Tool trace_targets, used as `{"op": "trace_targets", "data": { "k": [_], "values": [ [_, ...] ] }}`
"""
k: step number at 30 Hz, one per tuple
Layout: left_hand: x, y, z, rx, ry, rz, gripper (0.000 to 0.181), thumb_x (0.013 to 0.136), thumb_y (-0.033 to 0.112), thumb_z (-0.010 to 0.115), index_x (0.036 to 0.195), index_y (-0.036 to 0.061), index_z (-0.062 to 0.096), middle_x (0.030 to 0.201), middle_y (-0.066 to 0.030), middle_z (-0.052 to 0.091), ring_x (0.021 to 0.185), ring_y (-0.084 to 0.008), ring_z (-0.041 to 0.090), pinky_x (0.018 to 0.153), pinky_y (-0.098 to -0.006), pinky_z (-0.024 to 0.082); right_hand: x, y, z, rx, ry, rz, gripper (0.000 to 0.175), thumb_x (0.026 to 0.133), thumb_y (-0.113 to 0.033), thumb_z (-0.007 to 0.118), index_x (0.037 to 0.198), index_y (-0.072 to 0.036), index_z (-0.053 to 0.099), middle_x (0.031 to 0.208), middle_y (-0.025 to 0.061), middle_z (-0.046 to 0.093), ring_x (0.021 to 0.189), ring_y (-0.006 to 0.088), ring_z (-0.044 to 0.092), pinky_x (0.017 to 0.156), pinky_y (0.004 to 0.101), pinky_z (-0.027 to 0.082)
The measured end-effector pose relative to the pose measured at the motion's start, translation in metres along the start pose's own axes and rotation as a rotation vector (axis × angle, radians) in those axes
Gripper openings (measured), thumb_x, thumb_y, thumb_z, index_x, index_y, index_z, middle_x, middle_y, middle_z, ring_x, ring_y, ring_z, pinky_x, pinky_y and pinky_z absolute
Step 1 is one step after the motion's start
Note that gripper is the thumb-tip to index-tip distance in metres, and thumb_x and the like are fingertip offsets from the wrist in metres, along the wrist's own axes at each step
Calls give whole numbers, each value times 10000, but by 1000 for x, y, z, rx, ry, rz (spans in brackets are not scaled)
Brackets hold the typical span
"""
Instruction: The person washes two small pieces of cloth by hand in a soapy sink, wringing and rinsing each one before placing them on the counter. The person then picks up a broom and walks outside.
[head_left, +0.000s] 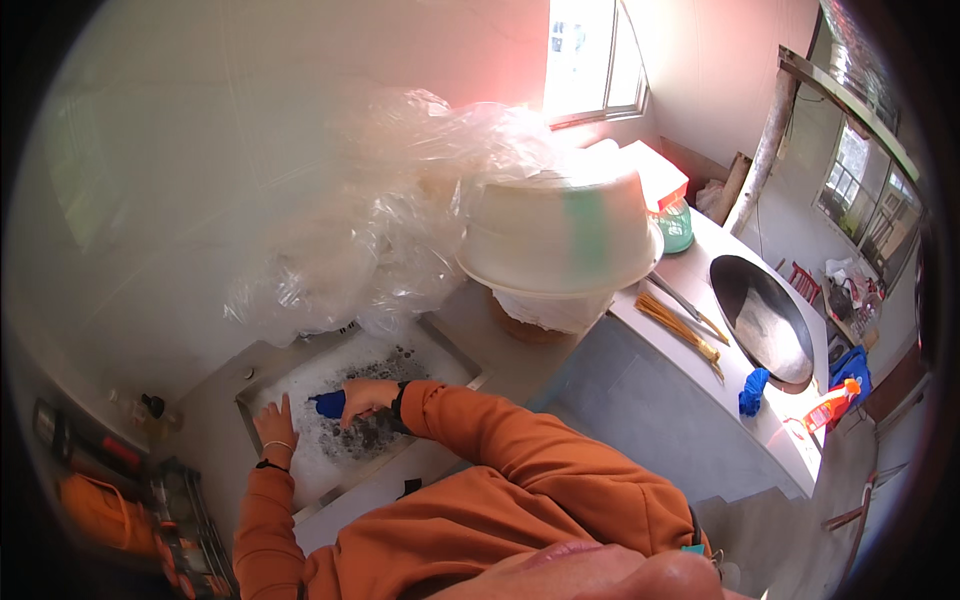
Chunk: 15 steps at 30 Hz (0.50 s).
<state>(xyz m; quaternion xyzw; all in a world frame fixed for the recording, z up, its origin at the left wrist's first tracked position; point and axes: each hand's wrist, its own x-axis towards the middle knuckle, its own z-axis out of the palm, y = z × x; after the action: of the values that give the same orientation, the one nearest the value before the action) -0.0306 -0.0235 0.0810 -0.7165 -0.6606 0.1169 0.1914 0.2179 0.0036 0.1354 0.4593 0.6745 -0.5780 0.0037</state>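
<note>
Before me is a sink (454, 346) filled with soapy water (300, 382), with white foam over most of it and darker bubbly patches in the middle. My right hand (369, 396) is closed around a blue cloth or sponge (328, 406) at the water's surface; its exact kind is unclear. To the left, my left hand (276, 426) hovers over or touches the foam near the sink's left side. Its fingers are spread and nothing shows in them. Whatever lies under the foam is hidden.
Clear plastic sheeting (397, 247) piles behind the sink, beside an upturned large basin (525, 232). On the right counter lie a bamboo brush (679, 326), a wok (765, 322), a blue scrunched cloth (753, 391) and an orange-red bottle (831, 405). An orange bag (105, 510) is at left.
</note>
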Motion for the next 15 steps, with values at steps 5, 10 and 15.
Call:
{"op": "trace_targets", "data": {
  "k": [5, 10, 15],
  "values": [
    [28, -18, 34, -901, -858, -133, 447, 815, 435, 628, 1111, 101, 645, 948, -77, 673, 904, -259, 615, 946, -488, 392, -85, 57, -2, 246, 29, -292, 418, 685, -276, 787, 965, -59, 567, 706, 28, 590, 480, 104, 490, 402, 235, 361],
    [50, -32, 99, -519, -444, -26, 309, 851, 348, 540, 850, 69, 673, 691, -73, 647, 640, -193, 603, 661, -373, 477, -216, 184, -16, 311, 182, -256, 450, 734, -377, 737, 1060, -128, 553, 746, -35, 573, 566, 64, 524, 462, 228, 387],
    [51, -32, 112, -816, -477, -119, 266, 854, 209, 506, 645, 59, 573, 543, -49, 540, 506, -158, 527, 437, -321, 400, -344, 322, 11, 527, 727, 235, 517, 714, -450, 743, 1054, -106, 564, 798, 10, 588, 567, 82, 542, 479, 232, 419]
  ]
}}
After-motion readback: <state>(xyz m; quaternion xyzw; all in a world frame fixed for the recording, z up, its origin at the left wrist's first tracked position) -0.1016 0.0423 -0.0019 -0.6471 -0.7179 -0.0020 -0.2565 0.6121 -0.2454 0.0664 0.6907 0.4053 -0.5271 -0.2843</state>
